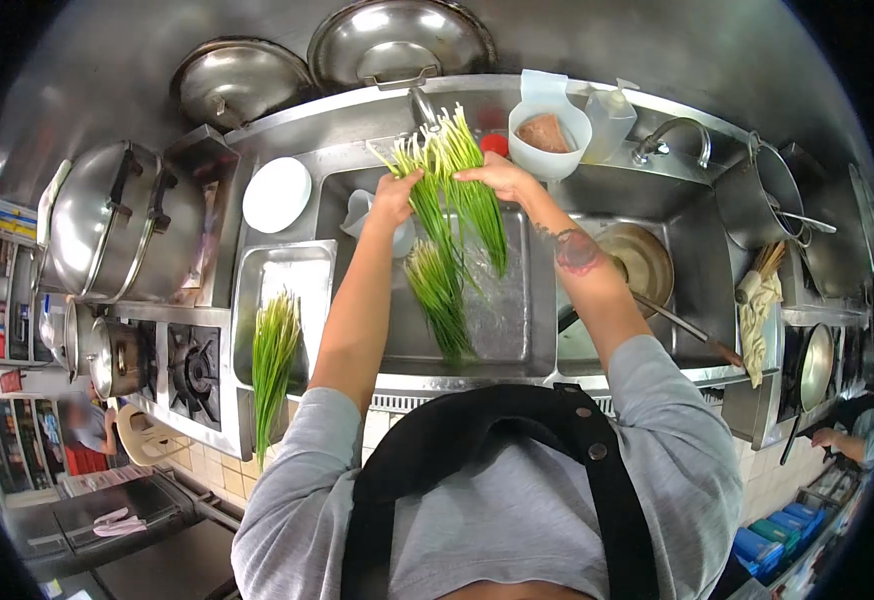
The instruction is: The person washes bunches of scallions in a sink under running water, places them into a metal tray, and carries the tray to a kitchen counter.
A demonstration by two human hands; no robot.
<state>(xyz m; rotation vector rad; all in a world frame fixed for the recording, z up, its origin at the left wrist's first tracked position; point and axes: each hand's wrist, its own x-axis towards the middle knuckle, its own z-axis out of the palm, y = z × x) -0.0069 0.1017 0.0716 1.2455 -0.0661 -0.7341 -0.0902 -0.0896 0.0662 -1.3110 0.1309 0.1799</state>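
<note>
Over the left basin of the steel sink (542,330), my left hand (395,197) is closed round the left part of a bunch of green onions (432,200), pale root ends up and green tops hanging down. My right hand (500,177) grips another bunch of green onions (479,215) right beside it, its thumb across the stalks. More green onions (437,300) lie lower in the basin, beneath the held ones. To the left, a separate bunch (275,350) rests in a metal tray (307,262), its tops hanging over the front edge.
A white plastic container (554,130) with a brown block and a red object (495,144) stand behind the sink. The right basin holds a large pan (637,262) with a long handle. A white round lid (277,195) is at left. Other people are at both far sides.
</note>
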